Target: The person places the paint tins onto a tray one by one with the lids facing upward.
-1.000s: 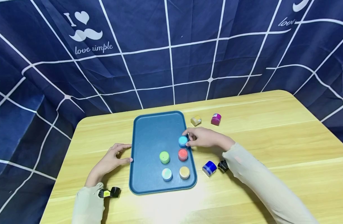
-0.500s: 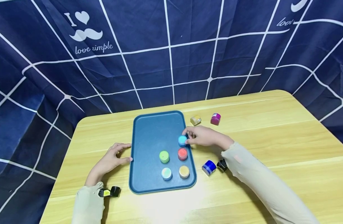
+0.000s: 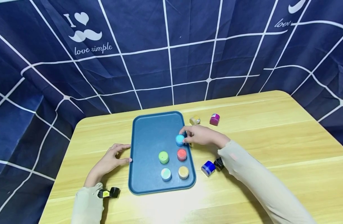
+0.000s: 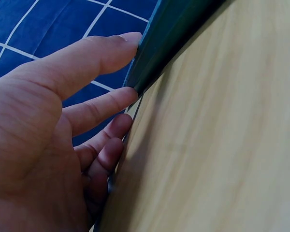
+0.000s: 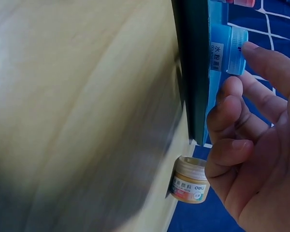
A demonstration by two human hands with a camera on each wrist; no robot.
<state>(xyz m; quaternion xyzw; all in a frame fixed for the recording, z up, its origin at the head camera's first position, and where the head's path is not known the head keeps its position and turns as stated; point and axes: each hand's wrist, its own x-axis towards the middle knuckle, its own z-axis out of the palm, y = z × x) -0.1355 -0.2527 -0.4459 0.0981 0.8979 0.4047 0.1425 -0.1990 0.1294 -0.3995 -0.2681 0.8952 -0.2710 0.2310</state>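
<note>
At the tray's right side, my right hand pinches a light blue paint jar by its lid, between thumb and forefinger. In the right wrist view, the thumb touches the lid of this light blue jar, and the other fingers are bent beside it. My left hand touches the left rim of the blue tray with fingertips and thumb. The left wrist view has the hand's fingers extended against the tray's edge. Just below the light blue jar stands a red paint jar on the tray.
Also on the tray are a green jar, a pale blue-green jar and a tan jar. Off the tray to the right lie a yellow jar, a magenta jar and a dark blue jar.
My right hand has shifted the light blue jar slightly left and away from me on the tray. The left hand stays at the tray's rim.
</note>
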